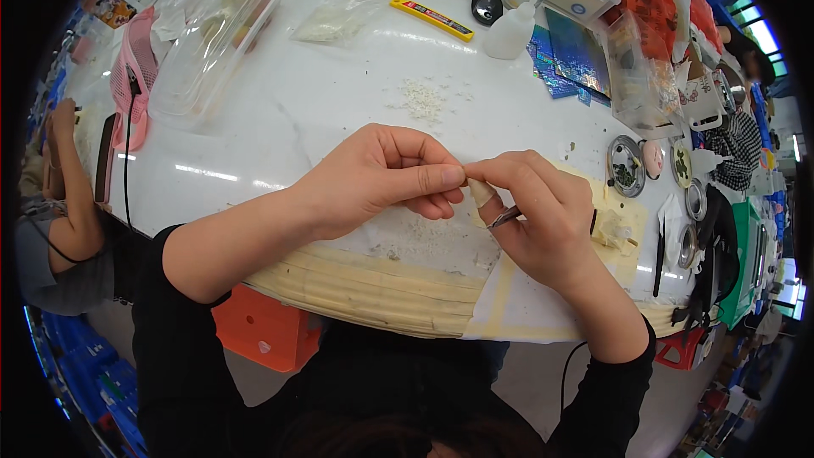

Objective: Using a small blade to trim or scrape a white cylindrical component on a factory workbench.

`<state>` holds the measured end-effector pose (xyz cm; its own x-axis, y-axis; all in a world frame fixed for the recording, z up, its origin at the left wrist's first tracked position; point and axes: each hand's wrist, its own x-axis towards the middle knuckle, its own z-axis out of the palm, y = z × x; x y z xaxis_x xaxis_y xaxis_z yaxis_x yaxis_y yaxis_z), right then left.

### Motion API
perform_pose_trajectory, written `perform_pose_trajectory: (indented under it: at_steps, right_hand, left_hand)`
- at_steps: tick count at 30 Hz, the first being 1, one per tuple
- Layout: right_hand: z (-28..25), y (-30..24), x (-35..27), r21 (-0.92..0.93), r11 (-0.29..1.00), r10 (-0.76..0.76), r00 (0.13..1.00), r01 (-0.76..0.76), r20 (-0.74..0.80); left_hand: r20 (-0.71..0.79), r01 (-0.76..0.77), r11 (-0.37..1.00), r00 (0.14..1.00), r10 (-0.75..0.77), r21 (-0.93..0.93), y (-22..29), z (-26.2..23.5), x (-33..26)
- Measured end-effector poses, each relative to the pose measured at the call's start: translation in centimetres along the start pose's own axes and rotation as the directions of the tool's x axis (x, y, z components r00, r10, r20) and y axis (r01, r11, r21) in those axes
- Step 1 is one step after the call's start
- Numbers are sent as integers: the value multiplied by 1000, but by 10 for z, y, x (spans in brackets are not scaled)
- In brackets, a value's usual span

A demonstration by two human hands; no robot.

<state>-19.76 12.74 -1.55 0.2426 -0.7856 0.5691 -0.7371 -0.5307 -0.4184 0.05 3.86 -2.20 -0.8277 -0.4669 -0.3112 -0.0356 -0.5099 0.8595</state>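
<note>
My left hand (386, 171) is closed in a pinch, its thumb and forefinger tips meeting those of my right hand (543, 212) over the table. Whatever lies between the fingertips is too small or hidden to make out. A cream-coloured finger cover (482, 194) wraps the right thumb tip. A slim metal tool (506, 216), its kind mostly hidden, is tucked in the closed right hand. Beyond the hands lies a loose pile of tiny whitish pieces (421, 100). More of these bits (424, 231) are scattered on the table just below the hands.
A yellow box cutter (432, 19), a key fob (487, 7), a white squeeze bottle (509, 34) and a clear plastic container (216, 47) lie farther back. Round metal dishes (626, 166) stand at right. Cream tape (373, 280) lines the near edge. Another person's arm (78, 178) shows at left.
</note>
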Motion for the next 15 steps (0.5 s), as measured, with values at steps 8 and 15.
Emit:
perform_pose_trajectory:
  at_steps: [8,15]
  right_hand:
    - [6,1,-1,-230,972,-82,990,54,-113]
    - [15,0,-2,-372,919,-208,964,133,-168]
  left_hand:
    - [-77,-207,971,973,217,119,-9,7,-4]
    - [-91,-216,973,971,223,79,-10,5,-4]
